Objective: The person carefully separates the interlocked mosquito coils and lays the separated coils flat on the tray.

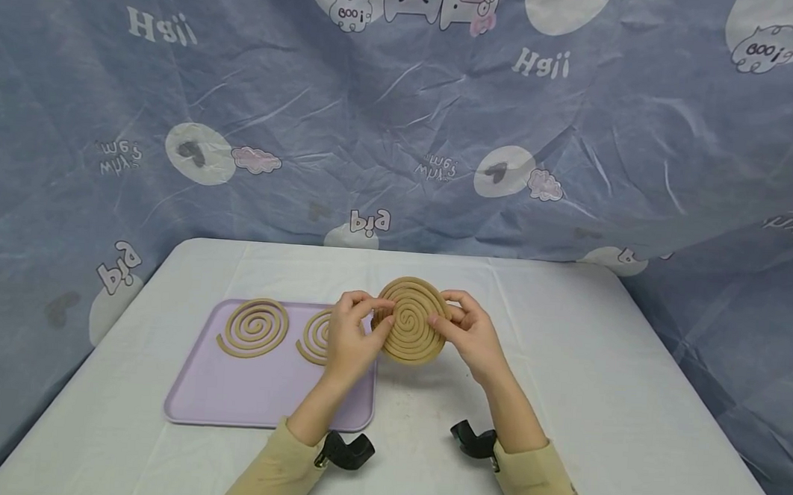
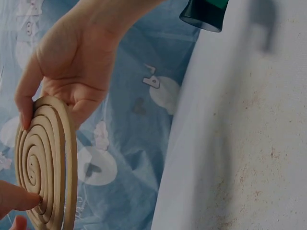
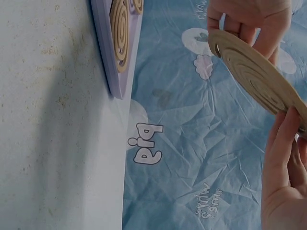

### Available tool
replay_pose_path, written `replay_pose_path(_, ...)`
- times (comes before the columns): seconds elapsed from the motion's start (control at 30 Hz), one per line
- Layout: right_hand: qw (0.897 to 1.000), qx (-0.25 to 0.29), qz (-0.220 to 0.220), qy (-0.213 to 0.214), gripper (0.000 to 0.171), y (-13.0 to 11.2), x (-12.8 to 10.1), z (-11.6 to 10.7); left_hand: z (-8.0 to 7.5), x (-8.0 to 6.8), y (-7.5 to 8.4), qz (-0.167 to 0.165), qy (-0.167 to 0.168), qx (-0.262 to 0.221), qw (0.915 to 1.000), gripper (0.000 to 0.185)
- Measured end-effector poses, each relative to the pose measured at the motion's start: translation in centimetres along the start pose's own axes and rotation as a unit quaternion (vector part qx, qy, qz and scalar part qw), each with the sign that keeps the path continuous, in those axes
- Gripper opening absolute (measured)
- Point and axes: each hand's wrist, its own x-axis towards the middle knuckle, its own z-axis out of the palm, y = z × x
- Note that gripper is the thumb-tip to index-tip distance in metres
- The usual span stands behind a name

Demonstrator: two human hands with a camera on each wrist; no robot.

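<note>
A tan mosquito coil (image 1: 407,338), wound into a tight flat disc, is held up above the table with its face tilted toward the head camera. My left hand (image 1: 353,339) pinches it at the left part with thumb and fingers. At the right edge, my right hand (image 1: 475,341) grips it, thumb on the face and fingers behind. In the left wrist view the outer turn of the coil (image 2: 45,158) stands slightly apart from the rest. Two looser spirals, a left coil (image 1: 255,327) and another coil (image 1: 311,336) partly hidden by my left hand, lie on a lilac tray (image 1: 227,403).
The tray stands on the left half of a white-covered table (image 1: 630,409). Brown crumbs (image 2: 273,153) dot the cover in the left wrist view. A blue printed curtain (image 1: 377,112) hangs behind. Black curved camera mounts (image 1: 348,451) are strapped to both wrists.
</note>
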Motion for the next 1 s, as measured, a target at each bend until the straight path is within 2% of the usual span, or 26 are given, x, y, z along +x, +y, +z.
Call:
replay_pose_path(0.1,1.000,-0.001,0.002,0.015,0.035,0.2,0.0,0.2,0.3,-0.1,0.2,0.015,-0.011,-0.017,0.9997,0.017)
replay_pose_path(0.13,1.000,0.000,0.003,0.018,0.035,0.2,0.1,0.3,0.2,-0.1,0.7,0.015,-0.018,-0.032,0.9992,0.017)
replay_pose_path(0.2,1.000,0.000,0.000,0.018,0.034,0.2,0.1,0.6,0.4,-0.2,0.7,0.008,-0.028,-0.056,0.9980,0.018)
replay_pose_path(0.33,1.000,-0.001,-0.009,0.003,0.035,0.5,0.1,1.0,0.8,-0.2,0.7,-0.004,-0.037,-0.083,0.9959,0.022)
replay_pose_path(0.37,1.000,0.001,-0.010,-0.003,0.035,0.5,0.1,1.1,1.0,-0.3,0.2,-0.006,-0.038,-0.083,0.9958,0.023)
replay_pose_path(0.53,0.999,0.013,-0.015,-0.027,0.036,0.5,0.0,1.4,1.1,-0.2,0.0,-0.018,-0.042,-0.098,0.9941,0.030)
replay_pose_path(0.63,0.999,0.010,-0.022,-0.029,0.036,0.6,-0.1,1.4,1.0,-0.1,0.1,-0.032,-0.050,-0.136,0.9889,0.031)
replay_pose_path(0.8,0.998,0.036,-0.047,-0.038,0.042,0.8,0.1,1.5,0.2,0.1,1.8,-0.067,-0.072,-0.216,0.9715,0.026)
replay_pose_path(0.87,0.997,0.044,-0.056,-0.036,0.037,1.0,0.1,1.5,-0.1,0.1,2.4,-0.073,-0.076,-0.226,0.9683,0.023)
replay_pose_path(1.0,0.997,0.030,-0.073,-0.012,0.031,1.4,0.1,1.8,-0.1,0.0,2.7,-0.076,-0.076,-0.228,0.9677,0.020)
